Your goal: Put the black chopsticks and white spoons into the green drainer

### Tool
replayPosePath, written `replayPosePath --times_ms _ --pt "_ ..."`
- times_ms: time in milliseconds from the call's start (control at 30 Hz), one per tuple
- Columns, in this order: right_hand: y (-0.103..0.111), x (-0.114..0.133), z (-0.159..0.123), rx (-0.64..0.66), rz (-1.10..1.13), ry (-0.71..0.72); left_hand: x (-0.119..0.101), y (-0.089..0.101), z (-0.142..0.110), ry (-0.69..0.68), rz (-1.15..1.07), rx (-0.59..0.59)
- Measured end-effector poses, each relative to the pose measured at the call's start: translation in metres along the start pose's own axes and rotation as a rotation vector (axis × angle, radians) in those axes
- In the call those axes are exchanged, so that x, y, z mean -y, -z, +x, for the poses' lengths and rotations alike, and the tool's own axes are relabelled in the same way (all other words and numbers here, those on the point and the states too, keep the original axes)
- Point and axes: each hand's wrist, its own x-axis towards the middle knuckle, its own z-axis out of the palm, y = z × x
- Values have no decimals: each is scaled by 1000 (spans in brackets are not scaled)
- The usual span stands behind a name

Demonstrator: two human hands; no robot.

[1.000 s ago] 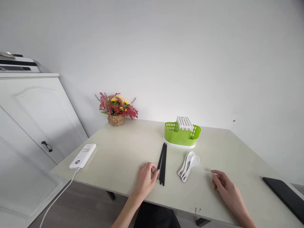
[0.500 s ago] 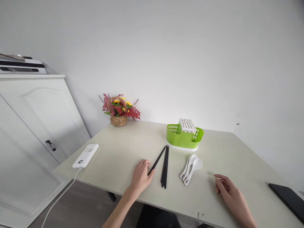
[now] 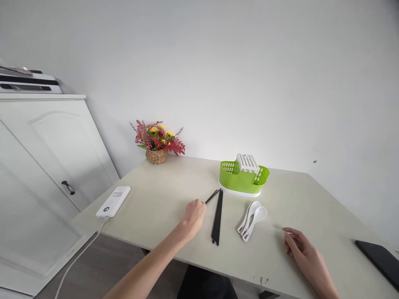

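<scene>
My left hand (image 3: 195,216) is closed over black chopsticks (image 3: 212,196), whose far ends stick out past the knuckles; how many it holds is hidden. Just to its right, a bundle of several black chopsticks (image 3: 217,218) lies on the table, the far ends close to the green cutlery holder (image 3: 238,181). Two or three white spoons (image 3: 254,216) lie partly stacked to the right of the bundle. My right hand (image 3: 304,253) rests on the tabletop further right, fingers loosely bent and nothing in it.
A white slotted rack (image 3: 247,163) sits across the top of the holder. The table (image 3: 174,182) also bears a flower basket (image 3: 156,156), a white power bank (image 3: 114,202) with a cable, and a black phone-like slab (image 3: 378,259) at the right. A white cabinet (image 3: 71,145) stands left.
My left hand has moved forward along the separate chopsticks and its fingers have closed round them. My right hand stays in place. The view has shifted slightly.
</scene>
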Motion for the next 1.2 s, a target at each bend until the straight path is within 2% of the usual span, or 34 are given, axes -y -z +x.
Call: replayPosePath --times_ms 133,200,333,400,500,600,700,800,900,1033,1200 --pt "0 0 0 1 9 7 12 20 5 43 30 44" --pt "0 0 0 5 13 5 19 33 4 43 -35 59" --pt "1 0 0 -3 30 -7 28 49 -8 -7 -541 25" --pt "0 3 1 -3 50 -19 30 48 -17 -14 -769 -9" --pt "-4 19 2 -3 82 -16 31 37 -27 -15 -930 -60" --pt "-12 56 3 5 124 62 30 25 -34 -25 -960 -130" --pt "-25 111 4 55 153 177 28 18 -40 -59 -957 -158" --pt "-40 170 5 207 178 291 27 17 -46 -72 -950 -161" --pt "-55 218 6 367 132 416 27 18 -49 -69 -932 -147" --pt "-71 257 9 445 137 535 28 18 -50 -88 -922 -116" --pt "-84 284 16 483 99 589 27 17 -50 -120 -911 -94"
